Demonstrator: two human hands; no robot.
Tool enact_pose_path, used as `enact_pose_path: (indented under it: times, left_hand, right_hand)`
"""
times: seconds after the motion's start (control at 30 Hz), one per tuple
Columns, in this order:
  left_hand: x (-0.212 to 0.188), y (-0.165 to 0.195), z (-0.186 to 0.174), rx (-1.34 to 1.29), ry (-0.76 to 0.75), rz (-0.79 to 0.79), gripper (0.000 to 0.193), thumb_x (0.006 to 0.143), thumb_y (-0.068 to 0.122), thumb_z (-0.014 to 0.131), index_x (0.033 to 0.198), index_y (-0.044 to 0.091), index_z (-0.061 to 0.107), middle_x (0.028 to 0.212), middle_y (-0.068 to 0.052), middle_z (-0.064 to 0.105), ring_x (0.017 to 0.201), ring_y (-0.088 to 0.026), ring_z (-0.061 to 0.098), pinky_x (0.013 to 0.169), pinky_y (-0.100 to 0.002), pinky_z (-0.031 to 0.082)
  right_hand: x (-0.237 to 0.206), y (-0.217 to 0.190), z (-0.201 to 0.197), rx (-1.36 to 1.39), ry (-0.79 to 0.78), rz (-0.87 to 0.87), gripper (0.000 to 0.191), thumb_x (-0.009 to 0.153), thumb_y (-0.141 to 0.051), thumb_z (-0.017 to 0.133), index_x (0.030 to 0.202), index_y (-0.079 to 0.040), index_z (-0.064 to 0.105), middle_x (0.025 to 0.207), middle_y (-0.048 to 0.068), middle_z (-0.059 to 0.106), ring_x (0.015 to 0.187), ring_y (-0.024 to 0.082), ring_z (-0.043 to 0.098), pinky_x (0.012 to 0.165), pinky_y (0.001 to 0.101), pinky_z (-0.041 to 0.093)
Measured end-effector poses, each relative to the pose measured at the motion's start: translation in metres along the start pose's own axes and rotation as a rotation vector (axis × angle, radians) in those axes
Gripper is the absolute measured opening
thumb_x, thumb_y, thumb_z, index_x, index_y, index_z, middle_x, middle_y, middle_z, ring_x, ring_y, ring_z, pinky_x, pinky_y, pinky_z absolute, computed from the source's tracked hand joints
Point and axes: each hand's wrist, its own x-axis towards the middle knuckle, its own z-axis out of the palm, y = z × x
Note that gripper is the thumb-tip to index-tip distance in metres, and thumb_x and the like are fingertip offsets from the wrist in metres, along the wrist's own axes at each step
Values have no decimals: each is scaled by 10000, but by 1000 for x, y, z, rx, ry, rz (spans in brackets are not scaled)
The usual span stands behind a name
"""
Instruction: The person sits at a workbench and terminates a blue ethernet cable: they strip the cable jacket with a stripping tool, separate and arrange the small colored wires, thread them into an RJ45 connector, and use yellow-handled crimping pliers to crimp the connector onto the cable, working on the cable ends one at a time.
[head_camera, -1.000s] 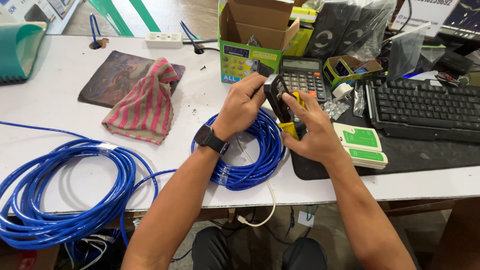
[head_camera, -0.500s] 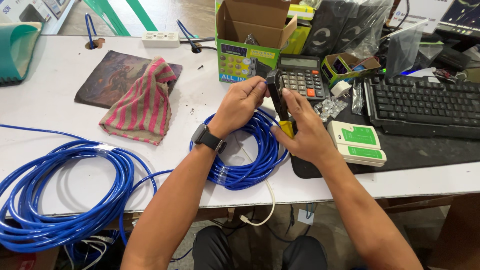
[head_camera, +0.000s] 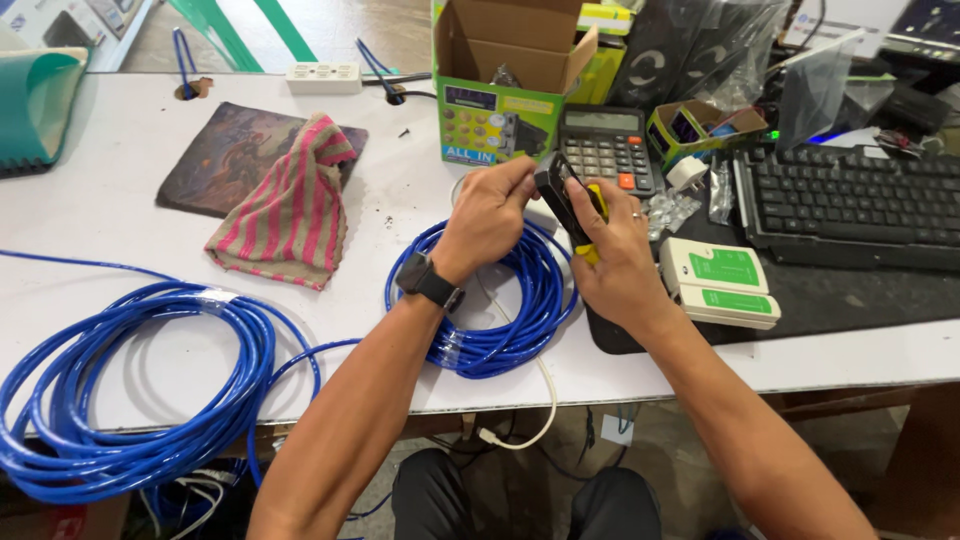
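At the near left edge of the white surface (head_camera: 120, 160) a large loose coil of blue cable (head_camera: 130, 400) spills over the rim; to its right a smaller blue cable coil (head_camera: 500, 310) lies under the forearms; above that coil the left hand (head_camera: 490, 215), a black watch on its wrist, pinches its fingertips at the head of a black and yellow crimping tool (head_camera: 568, 205); the right hand (head_camera: 615, 255) is wrapped shut around the tool's handles; just right lies a white and green cable tester (head_camera: 722, 282) on a dark mat; farther off sit a striped cloth (head_camera: 290, 210), a calculator (head_camera: 605, 150), a black keyboard (head_camera: 850, 205) and an open green box (head_camera: 500, 90).
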Motion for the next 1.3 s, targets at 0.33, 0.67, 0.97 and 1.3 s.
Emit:
enact_pose_path:
  times: [0.33,0.67,0.97,1.3]
  left_hand:
    - [2,0,-8,9,-75,7,24,916,3,576,910,-11,594,791,-204,633,747,-393,618,661,-413,482]
    - [3,-29,-7,-593,-250,-251,262,1055,174,544,913,-40,594,770,-28,518,764,-134,468,675,-332,369]
    - [-1,-7,-8,-349,-124,-119,334,1049,301,472,942,5,584,801,-27,565,789,-137,514,724,-323,444]
    - [0,-17,2,-227,5,-55,218,1033,241,451,1043,25,481,908,-91,484,846,-207,509,804,-331,450]
  right_hand:
    - [-3,5,12,-35,-1,-57,943,728,46,691,1586,-119,335,1426,296,422,1258,488,457,1053,583,352]
    - [-4,-5,15,-214,74,-75,940,720,-1,750,1563,-254,419,1423,254,420,1266,453,430,1050,599,323]
    - [-5,-24,12,-365,109,-82,688,853,-102,772,1485,-324,613,1448,213,429,1323,411,382,1088,557,272]
    - [-6,-22,13,-353,104,-75,670,890,-102,773,1504,-325,627,1471,203,437,1310,400,386,1101,542,273]
